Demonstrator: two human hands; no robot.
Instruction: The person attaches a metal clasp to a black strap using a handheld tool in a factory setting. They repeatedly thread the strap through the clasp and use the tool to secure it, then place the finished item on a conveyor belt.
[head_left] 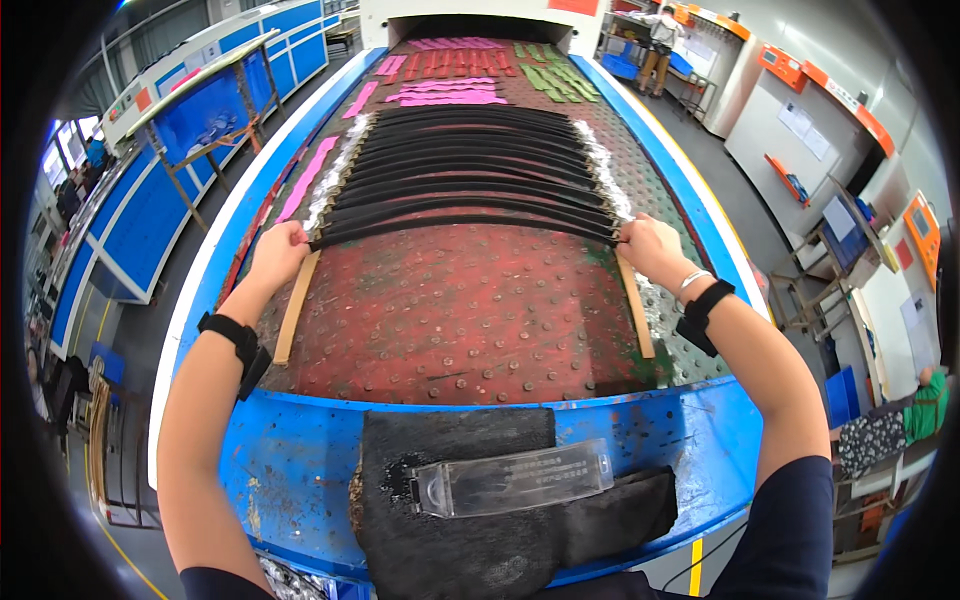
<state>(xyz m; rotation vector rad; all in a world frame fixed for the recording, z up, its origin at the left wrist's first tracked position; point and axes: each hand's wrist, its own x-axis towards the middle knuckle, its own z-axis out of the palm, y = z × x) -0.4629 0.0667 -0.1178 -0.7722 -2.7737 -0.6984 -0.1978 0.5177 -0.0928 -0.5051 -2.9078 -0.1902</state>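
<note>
My left hand (278,252) is closed in a pinch at the left end of the nearest black strip (460,222). At the opposite end, my right hand (652,247) pinches the same strip, with a band on each wrist. Behind it lie several more black strips (470,165), side by side and bowed slightly, their ends over whitish, shiny bands. Two wooden slats, the left slat (297,308) and the right slat (636,308), run toward me from under the strip's ends. Beneath is a red studded bed (440,310). The fingertips hide the strip's very ends.
Pink pieces (450,92), red pieces and green pieces (560,82) lie farther back, before the machine's dark opening (480,25). On the near blue ledge (290,450), a clear plastic case (520,478) rests on black cloth (440,560). Another person (662,45) stands far right.
</note>
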